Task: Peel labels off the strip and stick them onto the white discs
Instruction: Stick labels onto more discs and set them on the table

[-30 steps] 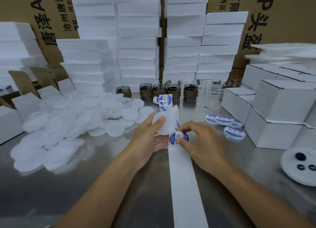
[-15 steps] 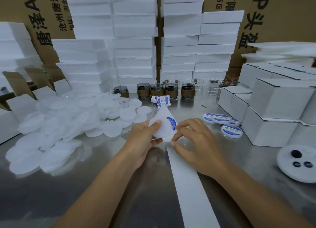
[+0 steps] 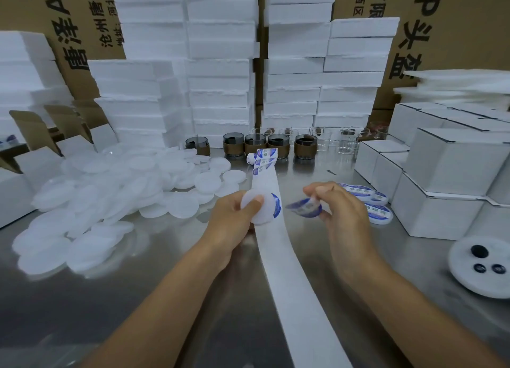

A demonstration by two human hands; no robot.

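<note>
The spent strip runs up the table from six o'clock, limp and light. My left hand grips a stiff white disc by its edge. At three o'clock of it, my right hand pinches a peeled label at its rim; it looks flimsy and likely to curl. Blank discs are heaped at ten o'clock.

A peeled blue-rimmed label curls in the air right of the long white strip. A white disc overlaps the strip, with blank discs heaped to its left.
</note>
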